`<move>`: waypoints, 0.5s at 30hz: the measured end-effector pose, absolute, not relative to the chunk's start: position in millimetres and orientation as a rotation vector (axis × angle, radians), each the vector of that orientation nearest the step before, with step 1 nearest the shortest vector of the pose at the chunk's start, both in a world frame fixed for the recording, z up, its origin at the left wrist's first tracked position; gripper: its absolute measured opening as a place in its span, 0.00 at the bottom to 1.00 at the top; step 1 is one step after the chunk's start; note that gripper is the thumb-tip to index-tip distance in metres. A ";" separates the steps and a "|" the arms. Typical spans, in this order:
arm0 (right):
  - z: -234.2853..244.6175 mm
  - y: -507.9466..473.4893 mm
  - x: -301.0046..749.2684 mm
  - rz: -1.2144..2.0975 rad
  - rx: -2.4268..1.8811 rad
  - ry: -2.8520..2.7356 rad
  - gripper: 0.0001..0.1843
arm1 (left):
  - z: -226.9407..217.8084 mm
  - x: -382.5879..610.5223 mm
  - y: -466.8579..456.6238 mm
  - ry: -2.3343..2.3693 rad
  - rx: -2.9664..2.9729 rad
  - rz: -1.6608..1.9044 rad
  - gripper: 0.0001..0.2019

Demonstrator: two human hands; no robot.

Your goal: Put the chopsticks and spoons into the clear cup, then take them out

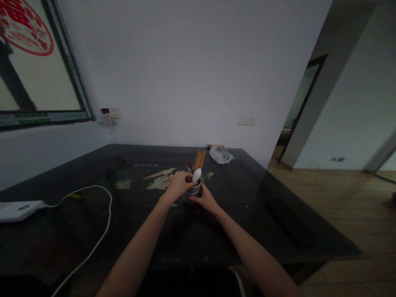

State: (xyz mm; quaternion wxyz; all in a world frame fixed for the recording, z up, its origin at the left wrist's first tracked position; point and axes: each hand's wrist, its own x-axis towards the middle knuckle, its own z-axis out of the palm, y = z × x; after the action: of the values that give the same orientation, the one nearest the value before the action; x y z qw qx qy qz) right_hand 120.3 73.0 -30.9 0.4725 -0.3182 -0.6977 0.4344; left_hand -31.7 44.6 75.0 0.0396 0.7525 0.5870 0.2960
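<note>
On the table [241, 185], right of its middle, the right hand [206, 199] is clasping the cup [194, 190]. The left hand [178, 184] is resting by the white spoon [197, 175], its grip unclear. Chopsticks [199, 159] are already standing inside; work at the spoon seems unfinished.

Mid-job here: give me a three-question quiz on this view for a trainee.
1. True or false: the plastic bag lies nearer the back wall than the cup does.
2. The right hand is on: A) the wall socket, B) the cup, C) the bag.
3. Fill in: a white ____ runs from the white device at the left.
Key: 1. True. 2. B. 3. Cable.
</note>
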 end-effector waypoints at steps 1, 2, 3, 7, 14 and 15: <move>-30.7 73.0 120.4 1.055 -0.782 -1.706 0.47 | 74.7 -32.2 45.9 1.794 2.291 0.897 0.12; -30.2 72.8 120.4 1.049 -0.789 -1.707 0.47 | 74.6 -32.6 47.1 1.787 2.273 0.885 0.12; -29.8 72.5 120.4 1.044 -0.797 -1.707 0.46 | 74.6 -33.0 48.0 1.779 2.257 0.874 0.12; -28.7 72.0 120.1 1.037 -0.812 -1.705 0.47 | 75.8 -33.1 49.2 1.766 2.246 0.850 0.12; -29.3 71.8 121.5 1.015 -0.838 -1.724 0.45 | 76.3 -31.6 46.6 1.839 2.303 0.799 0.10; -29.5 71.8 121.7 1.030 -0.831 -1.724 0.45 | 76.1 -31.6 46.3 1.846 2.308 0.796 0.11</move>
State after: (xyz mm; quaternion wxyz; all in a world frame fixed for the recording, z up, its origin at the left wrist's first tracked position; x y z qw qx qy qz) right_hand 121.7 71.8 -29.5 0.4655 -0.3385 -0.7020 0.4194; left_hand -31.6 46.3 76.1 0.0406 0.7535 0.6026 0.2598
